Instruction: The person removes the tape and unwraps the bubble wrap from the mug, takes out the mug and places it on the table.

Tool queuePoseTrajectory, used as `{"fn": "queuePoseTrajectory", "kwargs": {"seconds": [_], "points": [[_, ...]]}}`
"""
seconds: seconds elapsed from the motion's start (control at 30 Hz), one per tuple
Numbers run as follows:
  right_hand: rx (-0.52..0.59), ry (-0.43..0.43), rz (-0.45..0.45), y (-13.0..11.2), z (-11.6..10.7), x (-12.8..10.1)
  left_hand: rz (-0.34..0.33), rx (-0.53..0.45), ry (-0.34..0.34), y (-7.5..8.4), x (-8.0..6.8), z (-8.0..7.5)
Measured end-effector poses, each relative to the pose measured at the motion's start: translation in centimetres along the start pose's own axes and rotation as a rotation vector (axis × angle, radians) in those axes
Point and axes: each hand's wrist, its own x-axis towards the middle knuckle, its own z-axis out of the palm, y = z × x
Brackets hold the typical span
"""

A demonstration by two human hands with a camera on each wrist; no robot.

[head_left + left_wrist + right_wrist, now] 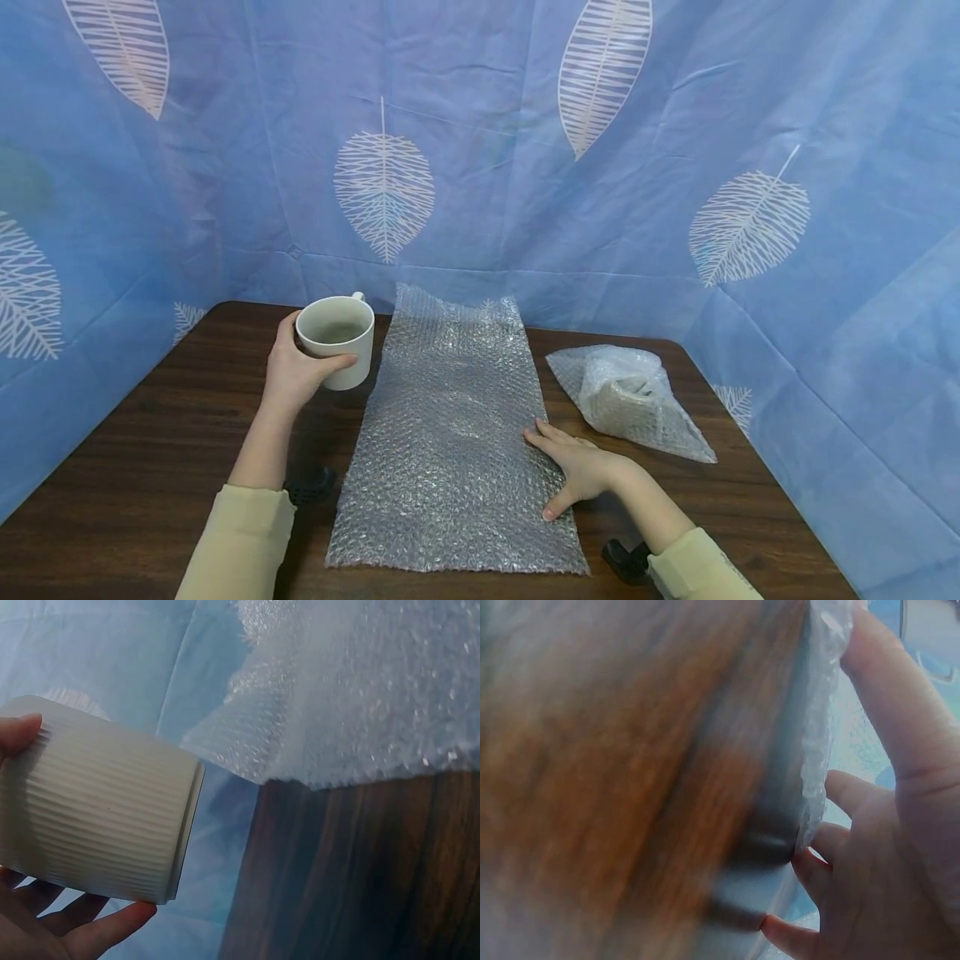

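Note:
A white mug (352, 367) with ribbed sides is gripped by my left hand (292, 367), thumb on the near side and fingers around the far left. The mug is held upright, its handle pointing to the back. In the left wrist view the ribbed wall of the mug (97, 802) and its base show clearly. A long sheet of bubble wrap (457, 433) lies flat along the middle of the table. My right hand (577, 467) rests with spread fingers on the sheet's right edge. The right wrist view shows the fingertips along the edge of the bubble wrap (821, 742).
A bubble-wrapped bundle (637, 400) sits at the right rear of the dark wooden table (187, 433). Behind and beside the table hangs a blue cloth (480, 208) with white leaf prints. The far end of the sheet reaches the cloth.

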Motion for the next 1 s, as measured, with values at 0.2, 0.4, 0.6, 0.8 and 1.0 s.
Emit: {"fn": "queuePoseTrajectory", "kwargs": {"seconds": [0.2,0.4,0.6,0.8,1.0], "points": [[0.001,0.000,-0.001,-0.1,0.0,-0.2,-0.047,0.002,0.023,-0.6,0.1,-0.3],[0.000,0.002,-0.009,-0.2,0.0,-0.2,-0.093,-0.024,0.042,-1.5,0.1,-0.6],[0.003,0.004,-0.002,-0.1,0.1,-0.1,-0.108,-0.032,0.066,-2.4,0.1,-0.7],[-0.003,0.001,-0.002,-0.1,0.0,-0.2,-0.121,-0.014,0.083,-3.2,0.3,-0.7],[0.000,-0.006,0.002,-0.1,0.0,-0.2,-0.144,-0.003,0.087,-3.6,0.4,-0.8]]}}
